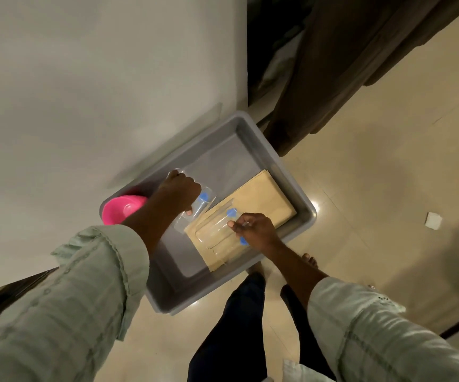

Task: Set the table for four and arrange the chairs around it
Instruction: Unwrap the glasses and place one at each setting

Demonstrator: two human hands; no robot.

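Note:
A grey plastic bin (250, 139) stands on the floor against a white wall. Inside it lie folded tan cloths (264, 199), a pink bowl (121, 209) at its left corner, and clear glasses with blue marks. My left hand (180, 188) grips one clear glass (202, 201) near the bin's left side. My right hand (253, 228) pinches another clear glass (216, 228) that lies on the tan cloths.
The white wall (98, 92) fills the left. A dark brown curtain (333, 64) hangs behind the bin. My legs and a bare foot (309, 260) stand on the cream tiled floor (374, 175), where a small white scrap (433, 220) lies.

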